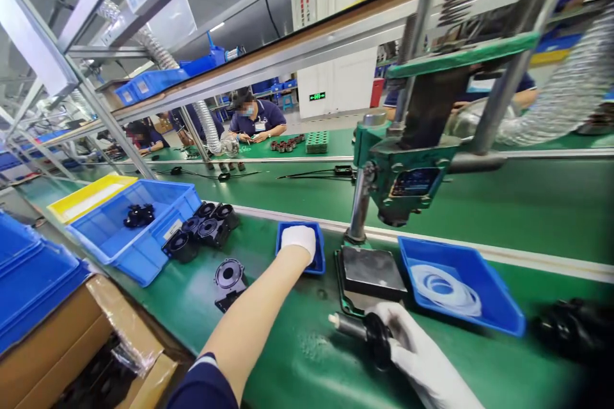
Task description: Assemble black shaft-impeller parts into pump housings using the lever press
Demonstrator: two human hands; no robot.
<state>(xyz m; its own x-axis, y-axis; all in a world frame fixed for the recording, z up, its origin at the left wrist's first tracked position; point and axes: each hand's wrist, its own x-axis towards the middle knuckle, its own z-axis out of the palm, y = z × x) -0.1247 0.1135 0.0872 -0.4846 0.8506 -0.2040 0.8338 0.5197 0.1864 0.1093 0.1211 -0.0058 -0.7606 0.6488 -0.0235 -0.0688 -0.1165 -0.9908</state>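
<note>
My left hand [298,241], in a white glove, reaches into a small blue tray [320,262]; its fingers and whatever they touch are hidden. My right hand [403,339], also gloved, is closed around a black cylindrical part [377,340] with a wide flange and a pale tip that points left. This part is held over the green table, just in front of the press base [374,273]. A black round housing [229,275] lies on the table to the left of my left forearm.
The green press head [407,179] hangs over its base. A blue tray [499,297] with white tubing [448,291] stands right. Black housings [208,227] sit beside a blue bin [139,265] at left. A cardboard box [52,358] is lower left; a person [256,118] sits beyond.
</note>
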